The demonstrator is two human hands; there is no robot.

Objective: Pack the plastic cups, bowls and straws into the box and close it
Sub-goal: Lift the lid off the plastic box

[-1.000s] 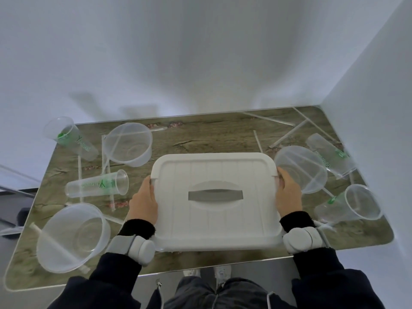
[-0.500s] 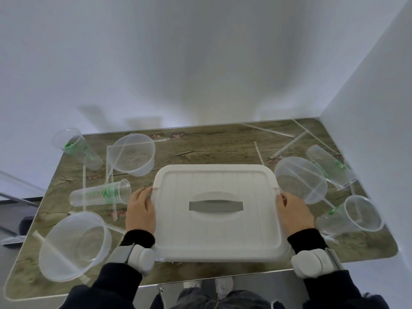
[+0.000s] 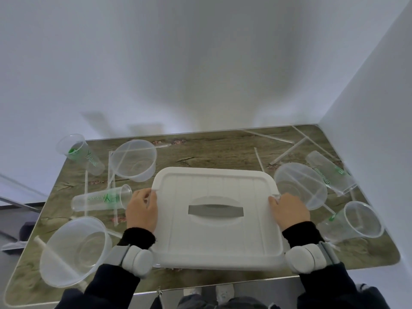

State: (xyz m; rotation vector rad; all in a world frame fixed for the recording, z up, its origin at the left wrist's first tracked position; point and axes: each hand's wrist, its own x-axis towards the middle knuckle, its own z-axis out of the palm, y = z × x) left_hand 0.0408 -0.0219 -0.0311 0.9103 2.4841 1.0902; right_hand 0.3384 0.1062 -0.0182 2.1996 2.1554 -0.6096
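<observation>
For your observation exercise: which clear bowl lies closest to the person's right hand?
The bowl right of the white box, beside the right hand; the other two lie left.

Hidden beneath the closed white lid (image 3: 214, 210): the box's body and whatever lies inside. Fingertips of left hand (image 3: 141, 211) and right hand (image 3: 289, 208) tucked out of sight at the lid's side edges. Green lettering on the cups (image 3: 101, 198) too blurred to read. Forearms cut off at bottom of frame.
</observation>
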